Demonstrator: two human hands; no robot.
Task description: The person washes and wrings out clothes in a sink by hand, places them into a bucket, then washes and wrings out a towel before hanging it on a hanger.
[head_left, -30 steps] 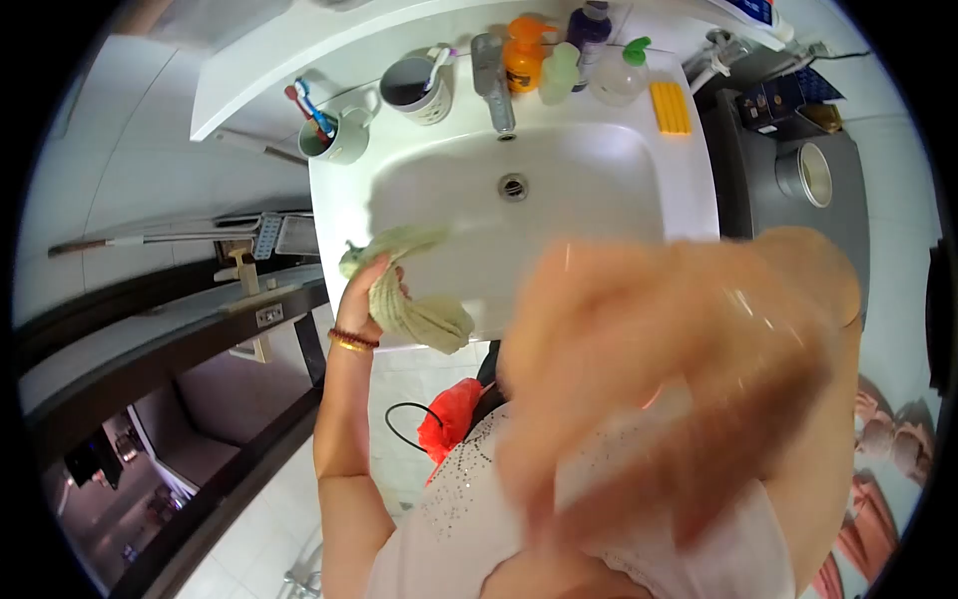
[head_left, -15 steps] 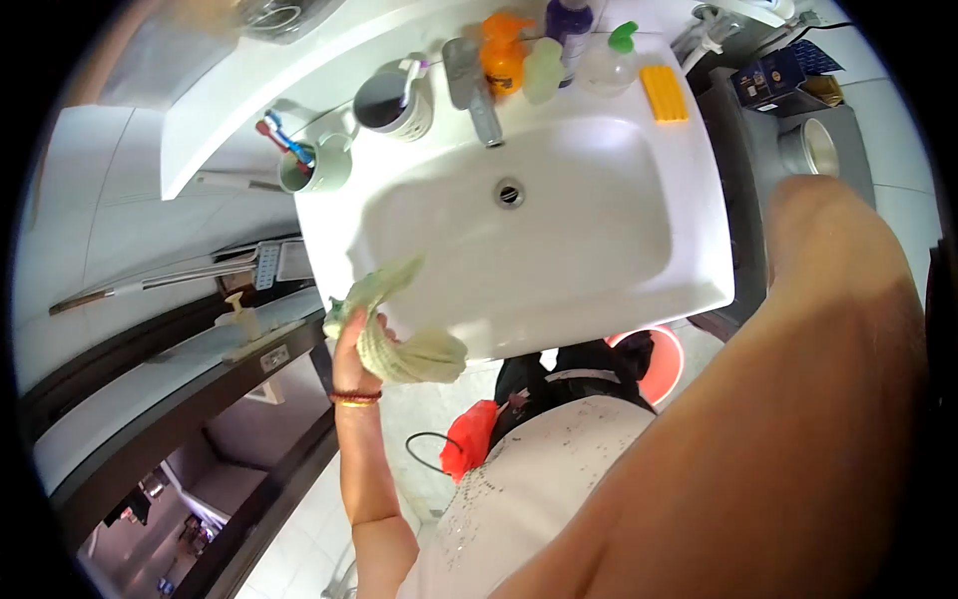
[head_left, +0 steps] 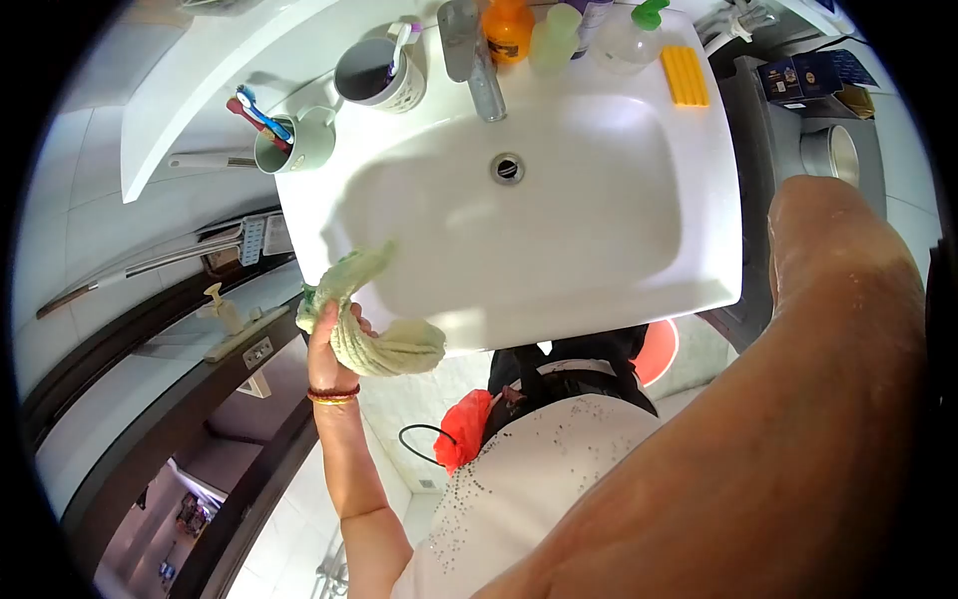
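Note:
My left hand (head_left: 327,344) is closed around a pale green cloth (head_left: 394,349), which bunches up in the grip. One end of the cloth sticks up over the front-left rim of the white sink (head_left: 599,319), and the other hangs to the right along the rim's outer edge. My right arm (head_left: 758,369) is raised and bent at the right, close to the camera, but the hand itself does not show. Inside the basin are a drain (head_left: 507,169) and nothing else; a metal faucet (head_left: 484,85) stands behind it.
Toothbrush cups (head_left: 299,145) and a grey-lined cup (head_left: 409,95) stand at the back left. An orange bottle (head_left: 508,35), a clear green-topped bottle (head_left: 627,48) and a yellow soap-like block (head_left: 685,77) line the back rim. A metal tin (head_left: 820,153) and red bucket (head_left: 659,349) are at right.
The whole view has shifted slightly, with the sink appearing higher. My left hand, still gripping the cloth, appears a little farther left. My right arm stays raised.

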